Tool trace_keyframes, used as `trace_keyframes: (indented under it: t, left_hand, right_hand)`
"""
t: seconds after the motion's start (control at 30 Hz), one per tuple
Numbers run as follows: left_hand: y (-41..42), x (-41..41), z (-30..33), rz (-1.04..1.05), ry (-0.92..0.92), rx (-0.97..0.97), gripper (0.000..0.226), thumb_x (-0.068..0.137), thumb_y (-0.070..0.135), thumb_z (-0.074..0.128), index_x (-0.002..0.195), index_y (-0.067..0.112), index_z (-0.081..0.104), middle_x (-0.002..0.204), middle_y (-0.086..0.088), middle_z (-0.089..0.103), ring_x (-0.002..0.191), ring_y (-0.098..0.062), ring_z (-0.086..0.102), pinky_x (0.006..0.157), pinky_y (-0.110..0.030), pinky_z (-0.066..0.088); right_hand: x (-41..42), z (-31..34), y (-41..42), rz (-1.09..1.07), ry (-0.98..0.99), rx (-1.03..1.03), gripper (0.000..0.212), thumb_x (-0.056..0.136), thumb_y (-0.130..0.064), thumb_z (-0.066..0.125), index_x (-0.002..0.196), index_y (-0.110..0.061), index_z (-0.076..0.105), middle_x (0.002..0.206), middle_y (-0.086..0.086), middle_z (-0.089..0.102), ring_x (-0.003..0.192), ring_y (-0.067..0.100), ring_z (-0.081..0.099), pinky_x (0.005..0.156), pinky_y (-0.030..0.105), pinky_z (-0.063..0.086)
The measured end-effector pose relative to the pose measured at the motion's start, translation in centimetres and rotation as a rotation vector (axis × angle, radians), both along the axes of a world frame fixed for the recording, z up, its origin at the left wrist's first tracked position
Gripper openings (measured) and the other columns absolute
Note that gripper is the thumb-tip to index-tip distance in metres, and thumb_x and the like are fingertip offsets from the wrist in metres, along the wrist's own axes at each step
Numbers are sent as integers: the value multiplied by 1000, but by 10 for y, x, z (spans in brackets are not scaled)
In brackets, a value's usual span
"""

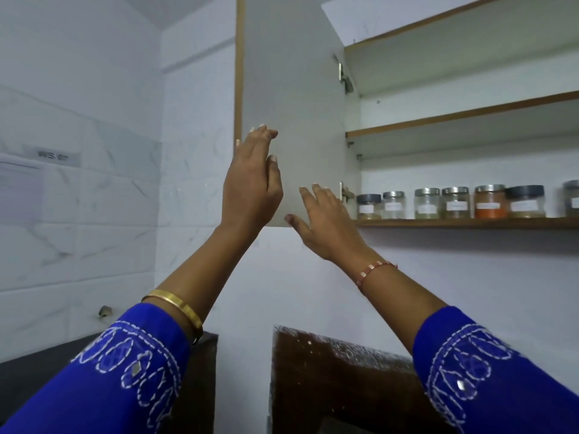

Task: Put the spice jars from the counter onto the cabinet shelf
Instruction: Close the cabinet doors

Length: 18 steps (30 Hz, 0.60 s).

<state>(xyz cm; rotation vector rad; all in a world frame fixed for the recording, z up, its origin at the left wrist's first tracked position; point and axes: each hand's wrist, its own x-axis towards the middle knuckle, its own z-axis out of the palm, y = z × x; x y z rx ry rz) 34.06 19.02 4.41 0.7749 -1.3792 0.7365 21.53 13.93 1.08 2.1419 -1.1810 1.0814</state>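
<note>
Several spice jars stand in a row on the lowest cabinet shelf (pixel 470 223), among them a dark-lidded jar (pixel 369 207) at the left end, a jar of orange powder (pixel 490 202) and a wider dark-lidded jar (pixel 526 202). The white cabinet door (pixel 291 73) hangs open to the left of the shelves. My left hand (pixel 252 183) is raised with fingers apart at the door's outer edge and holds nothing. My right hand (pixel 326 220) is spread flat near the door's lower corner, just left of the jars, also empty.
Two upper shelves (pixel 463 117) are bare. A dark brown counter (pixel 338 371) lies below, with a gap at its left and a black surface (pixel 37 377) beyond. White tiled wall (pixel 78 198) stands on the left.
</note>
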Motion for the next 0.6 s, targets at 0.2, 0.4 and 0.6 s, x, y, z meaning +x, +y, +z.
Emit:
trace_keyframes:
  t: [0.2,0.4,0.6]
  left_hand:
    - [-17,46,17,-101,178,22,40,94,14,37,133,11,43,139,-4,48,131,-16,41,105,-21,28]
    - [-42,59,43,-273,260,262,50,95,27,41,142,14,29,149,-4,35,137,-20,34,111,-35,31]
    - [-64,52,51,-446,206,327,38,95,31,45,129,13,42,116,4,54,106,-14,54,88,-26,45]
  right_hand:
    - [69,8,-3,163,-138,0,72,91,-54,39,147,-12,20,154,14,20,143,30,17,117,41,19]
    - [105,6,-6,137,-236,-74,83,88,-49,50,147,-7,10,143,16,31,128,31,37,102,38,40]
    - [121,3,-17,47,-181,-70,78,93,-37,43,148,-4,-2,155,23,5,141,41,17,114,40,26]
